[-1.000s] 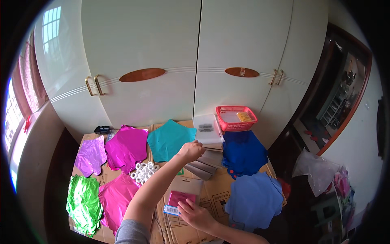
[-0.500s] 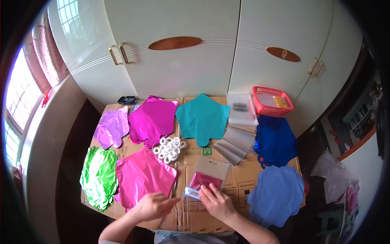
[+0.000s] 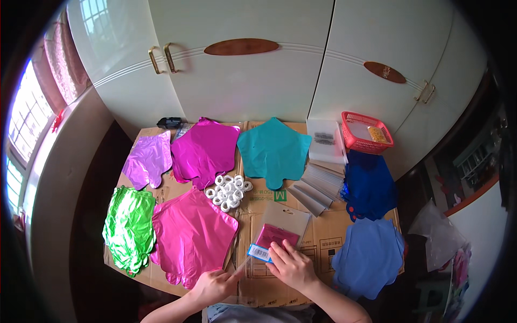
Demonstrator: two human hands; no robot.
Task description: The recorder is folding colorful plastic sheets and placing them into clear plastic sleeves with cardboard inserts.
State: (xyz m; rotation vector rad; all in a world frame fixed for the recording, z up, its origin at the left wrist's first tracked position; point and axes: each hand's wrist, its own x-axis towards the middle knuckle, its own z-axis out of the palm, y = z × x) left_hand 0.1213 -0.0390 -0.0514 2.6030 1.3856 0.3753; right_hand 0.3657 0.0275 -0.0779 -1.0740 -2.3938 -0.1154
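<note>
A clear plastic bag (image 3: 301,218) with a hang hole lies at the front middle of the cardboard. A folded dark pink foil piece (image 3: 276,235) and a blue-edged barcode label (image 3: 259,252) show in it. My right hand (image 3: 293,267) rests on the label and foil, its fingers stretched out flat. Left of it, my left hand (image 3: 212,286) is closed in a pinch on a thin clear strip (image 3: 243,267) that runs up to the label end of the bag. Whether the strip is part of the bag, I cannot tell. Beside that hand lies a pink foil balloon (image 3: 194,237).
Flat foil balloons lie around: green (image 3: 129,231), lilac (image 3: 148,161), magenta (image 3: 207,151), teal (image 3: 273,151), dark blue (image 3: 370,185), light blue (image 3: 369,258). White rings (image 3: 229,191) are piled centrally. Fanned clear bags (image 3: 318,185) and a red basket (image 3: 350,141) are at right.
My left hand has moved slightly right and down and now pinches a clear strip, its index finger no longer pointing out. The right hand stays on the bag. The whole view has shifted slightly.
</note>
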